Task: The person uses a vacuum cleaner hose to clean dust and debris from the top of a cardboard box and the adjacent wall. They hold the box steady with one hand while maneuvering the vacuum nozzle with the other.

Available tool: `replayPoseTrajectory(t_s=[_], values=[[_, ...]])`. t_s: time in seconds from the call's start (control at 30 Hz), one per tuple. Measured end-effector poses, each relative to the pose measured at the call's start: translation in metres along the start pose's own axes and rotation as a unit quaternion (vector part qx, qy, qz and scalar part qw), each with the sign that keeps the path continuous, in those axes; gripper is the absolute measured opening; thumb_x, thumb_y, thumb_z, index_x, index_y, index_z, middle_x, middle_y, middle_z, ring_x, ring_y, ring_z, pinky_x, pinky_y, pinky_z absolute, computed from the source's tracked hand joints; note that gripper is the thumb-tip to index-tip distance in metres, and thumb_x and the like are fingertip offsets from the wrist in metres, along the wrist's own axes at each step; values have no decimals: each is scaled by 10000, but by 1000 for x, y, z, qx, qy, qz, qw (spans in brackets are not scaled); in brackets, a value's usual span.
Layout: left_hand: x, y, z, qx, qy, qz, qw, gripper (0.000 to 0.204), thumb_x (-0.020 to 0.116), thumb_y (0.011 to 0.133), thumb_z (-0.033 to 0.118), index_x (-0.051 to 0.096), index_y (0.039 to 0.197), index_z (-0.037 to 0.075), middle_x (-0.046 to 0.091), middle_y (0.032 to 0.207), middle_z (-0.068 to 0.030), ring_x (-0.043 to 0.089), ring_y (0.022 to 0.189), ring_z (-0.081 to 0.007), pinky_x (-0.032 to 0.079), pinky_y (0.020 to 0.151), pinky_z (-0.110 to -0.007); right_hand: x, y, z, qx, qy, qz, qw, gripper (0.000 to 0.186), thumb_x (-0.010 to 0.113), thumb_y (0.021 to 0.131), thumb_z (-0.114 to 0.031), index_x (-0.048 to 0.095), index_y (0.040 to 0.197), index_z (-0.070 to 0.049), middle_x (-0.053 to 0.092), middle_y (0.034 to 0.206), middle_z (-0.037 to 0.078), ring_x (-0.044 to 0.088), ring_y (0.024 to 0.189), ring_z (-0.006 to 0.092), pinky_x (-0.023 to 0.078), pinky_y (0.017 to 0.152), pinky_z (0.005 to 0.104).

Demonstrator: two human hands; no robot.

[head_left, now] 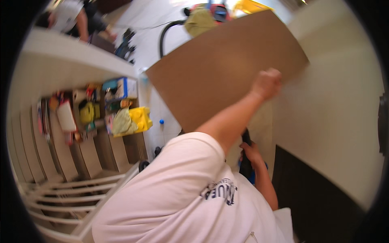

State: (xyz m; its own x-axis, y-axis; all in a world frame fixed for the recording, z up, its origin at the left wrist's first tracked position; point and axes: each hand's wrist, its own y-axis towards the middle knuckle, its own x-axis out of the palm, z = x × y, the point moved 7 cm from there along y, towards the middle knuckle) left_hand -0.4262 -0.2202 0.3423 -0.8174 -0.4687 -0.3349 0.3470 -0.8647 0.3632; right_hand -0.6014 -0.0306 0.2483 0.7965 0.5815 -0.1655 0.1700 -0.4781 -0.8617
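My left arm reaches across to the right, over a large flat brown board [210, 73]. My left hand [266, 84] is closed in a fist by the board's near right edge. What its fingers hold, if anything, is hidden. Lower down, close to my body, my right hand [252, 153] is wrapped round a black handle [245, 162]. Something blue shows beside this handle, but the rest of it is hidden behind my shirt and arm.
Shelves with toys and a yellow bin [139, 119] stand on the left, above a white railing [77, 198]. A pale wall [324, 109] rises on the right. Beyond the board are a black hose [163, 38] and a yellow object [251, 5]. Another person [67, 16] is at the far left.
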Motion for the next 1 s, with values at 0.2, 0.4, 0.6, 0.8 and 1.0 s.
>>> replayPoseTrajectory(t_s=[0.2,0.4,0.6,0.8,1.0], values=[[-2,10,10,49,70,12,996,76,553,754,120,592,778,59,587,750,-130,582,694,-282,472,629,-367,-16,-19,26,-53,-56,-90,993,253,580,732,-199,534,705,49,534,559,95,531,399,181,440,391,322],[-3,11,14,13,131,-6,991,96,567,764,112,613,811,42,595,743,-114,583,658,-238,474,630,-336,-99,-7,77,-35,118,14,992,249,586,731,-207,504,811,14,506,554,69,513,388,164,436,378,299],[-1,10,8,-3,146,-8,989,101,574,766,102,612,825,29,587,723,-98,563,644,-217,464,627,-319,-165,-15,85,-93,177,173,964,236,571,746,-208,475,837,-13,488,542,65,488,370,162,434,370,309],[-1,15,12,26,170,-11,985,121,566,791,99,608,871,18,576,742,-99,550,647,-220,460,620,-324,-237,10,70,-83,324,199,921,231,564,763,-237,464,819,-37,494,559,72,497,376,177,439,375,315],[41,-1,45,80,251,-14,965,164,528,872,92,584,1013,30,557,804,-94,543,678,-198,451,619,-298,-255,61,106,-7,420,194,887,261,574,791,-285,465,826,-51,495,564,67,522,420,186,441,389,331]])
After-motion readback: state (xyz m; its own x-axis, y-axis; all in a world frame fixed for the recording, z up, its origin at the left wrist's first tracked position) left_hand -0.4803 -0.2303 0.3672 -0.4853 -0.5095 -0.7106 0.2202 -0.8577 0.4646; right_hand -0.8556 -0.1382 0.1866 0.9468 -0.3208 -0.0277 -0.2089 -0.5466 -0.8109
